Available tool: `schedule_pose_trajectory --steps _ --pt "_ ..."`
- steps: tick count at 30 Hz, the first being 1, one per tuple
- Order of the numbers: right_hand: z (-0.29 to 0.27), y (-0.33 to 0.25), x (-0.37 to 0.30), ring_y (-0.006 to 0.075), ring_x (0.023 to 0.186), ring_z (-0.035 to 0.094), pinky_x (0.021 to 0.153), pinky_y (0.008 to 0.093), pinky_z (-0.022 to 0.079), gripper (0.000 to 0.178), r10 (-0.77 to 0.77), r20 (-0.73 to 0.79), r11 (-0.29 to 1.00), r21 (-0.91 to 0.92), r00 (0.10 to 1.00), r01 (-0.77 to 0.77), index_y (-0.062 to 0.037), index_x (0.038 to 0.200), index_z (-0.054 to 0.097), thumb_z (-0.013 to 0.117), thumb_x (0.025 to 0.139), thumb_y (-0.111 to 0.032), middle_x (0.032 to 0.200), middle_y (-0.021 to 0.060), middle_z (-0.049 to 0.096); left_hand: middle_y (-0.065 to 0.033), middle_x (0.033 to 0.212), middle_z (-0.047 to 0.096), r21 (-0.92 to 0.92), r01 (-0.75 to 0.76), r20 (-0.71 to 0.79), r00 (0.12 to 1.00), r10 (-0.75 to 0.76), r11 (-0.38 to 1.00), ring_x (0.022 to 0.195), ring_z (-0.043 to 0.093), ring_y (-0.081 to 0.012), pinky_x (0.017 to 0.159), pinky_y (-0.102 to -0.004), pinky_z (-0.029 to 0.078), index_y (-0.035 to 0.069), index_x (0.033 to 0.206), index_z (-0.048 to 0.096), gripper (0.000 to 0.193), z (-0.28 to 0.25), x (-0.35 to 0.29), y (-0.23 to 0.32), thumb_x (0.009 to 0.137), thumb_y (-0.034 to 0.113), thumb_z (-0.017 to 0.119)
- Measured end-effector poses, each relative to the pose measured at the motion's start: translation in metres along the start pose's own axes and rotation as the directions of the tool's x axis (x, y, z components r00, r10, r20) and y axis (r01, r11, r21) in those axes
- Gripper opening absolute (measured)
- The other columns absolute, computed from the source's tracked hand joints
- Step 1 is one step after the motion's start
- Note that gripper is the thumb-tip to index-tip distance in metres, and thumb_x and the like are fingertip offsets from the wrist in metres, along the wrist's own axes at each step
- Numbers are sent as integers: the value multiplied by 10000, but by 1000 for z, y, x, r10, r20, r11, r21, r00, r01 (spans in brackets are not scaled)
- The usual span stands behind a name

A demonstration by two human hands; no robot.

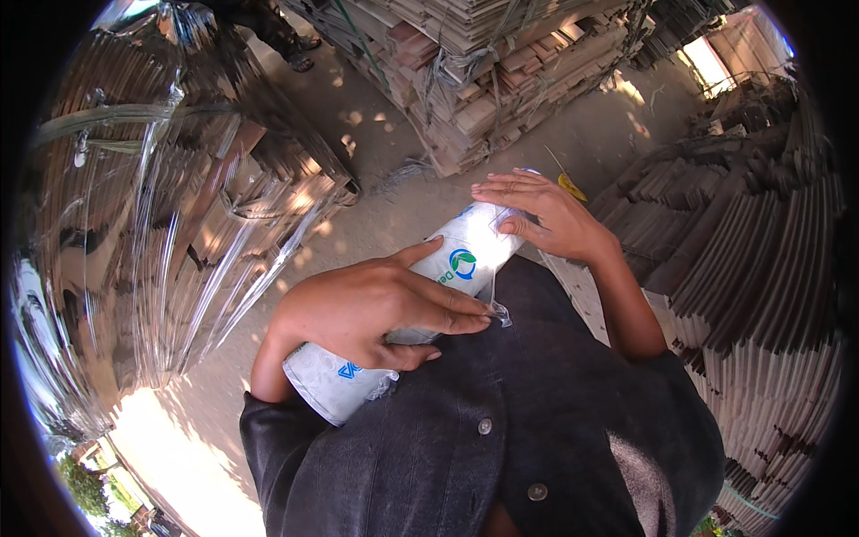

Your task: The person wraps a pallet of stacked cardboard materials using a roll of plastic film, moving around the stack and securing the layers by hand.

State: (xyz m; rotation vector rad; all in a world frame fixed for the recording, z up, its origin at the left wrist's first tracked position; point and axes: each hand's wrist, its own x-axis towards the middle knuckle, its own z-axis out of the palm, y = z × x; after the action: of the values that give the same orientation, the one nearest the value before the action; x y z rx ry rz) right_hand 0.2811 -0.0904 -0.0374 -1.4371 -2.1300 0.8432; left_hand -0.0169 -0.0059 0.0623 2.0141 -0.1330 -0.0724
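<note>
A white roll of plastic film (420, 255) with blue and green print lies slantwise against the front of my dark shirt. My left hand (380, 304) is wrapped over its middle, and its fingertips press on a loose, crumpled bit of clear film (502, 314) at the roll's edge. Over the far right end curls my right hand (546, 215), with the fingers across the top and the thumb on the near side. The roll's lower left end sticks out below my left wrist. Its underside is hidden by my hands and shirt.
At left stands a tall stack wrapped in shiny clear film (152, 233). Strapped flat boards (501, 80) are piled ahead. More thin stacked sheets (743, 242) rise close on my right. A person's foot (301, 63) shows at the far left, and a yellow scrap (571, 186) lies beyond my right hand.
</note>
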Motion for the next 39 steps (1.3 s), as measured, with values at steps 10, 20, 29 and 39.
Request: schedule_pose_trajectory --steps 10,20,29,39 --pt "-1 -4 -45 331 1254 673 1069 425 531 382 -43 -216 999 -22 975 40 -42 1236 750 793 870 -142 1289 142 735 -49 1441 678 -19 5 -5 1000 -5 1000 1315 657 -270 1251 -723 85 138 1398 701 634 0 -1 -3 775 100 813" --pt "1 3 -17 332 1266 647 1095 423 488 333 84 -323 986 166 943 -32 -21 1209 767 702 883 5 1213 150 754 -36 1458 665 -1 -3 10 1000 3 1000 1340 638 -251 1250 -725 75 141 1402 695 644 -3 7 -6 770 103 810" --pt "16 20 -32 317 1067 708 934 399 547 210 87 -389 977 212 917 -2 12 1051 759 777 843 -16 1130 130 754 -24 1492 638 -31 7 33 999 -6 999 1375 602 -230 1268 -705 75 121 1411 682 606 -4 6 -8 813 119 777" --pt "11 26 -18 277 942 675 872 385 523 119 98 -401 973 232 911 -3 6 976 646 723 885 -2 999 120 698 -117 1405 689 -66 -9 -52 999 5 998 1335 642 -286 1274 -683 98 68 1374 703 638 -7 5 -15 747 110 813"
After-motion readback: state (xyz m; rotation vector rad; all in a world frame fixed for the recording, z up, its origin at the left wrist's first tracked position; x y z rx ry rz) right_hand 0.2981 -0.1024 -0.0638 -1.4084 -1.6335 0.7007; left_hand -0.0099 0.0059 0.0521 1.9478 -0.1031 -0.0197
